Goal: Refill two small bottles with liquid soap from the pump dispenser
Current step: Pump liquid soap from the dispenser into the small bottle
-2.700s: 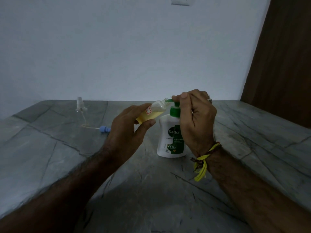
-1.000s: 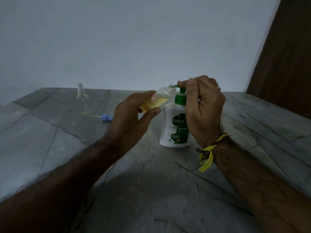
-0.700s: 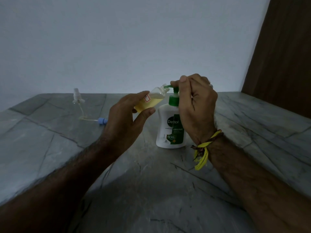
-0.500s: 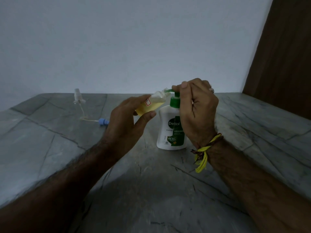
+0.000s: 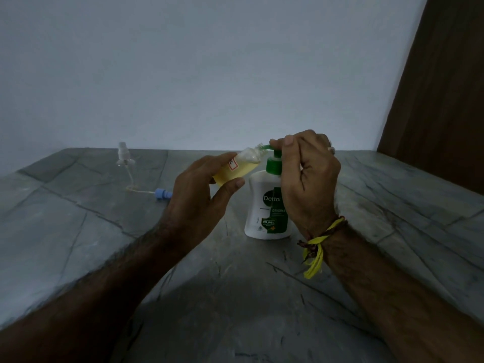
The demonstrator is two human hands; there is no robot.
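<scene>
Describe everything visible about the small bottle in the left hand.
The small bottle is clear plastic, uncapped, mostly full of yellow liquid, with a red-edged white sticker on its side. It is tilted, its neck up and to the right, meeting the green spout of the pump dispenser. The left hand grips its lower body above the table.
</scene>
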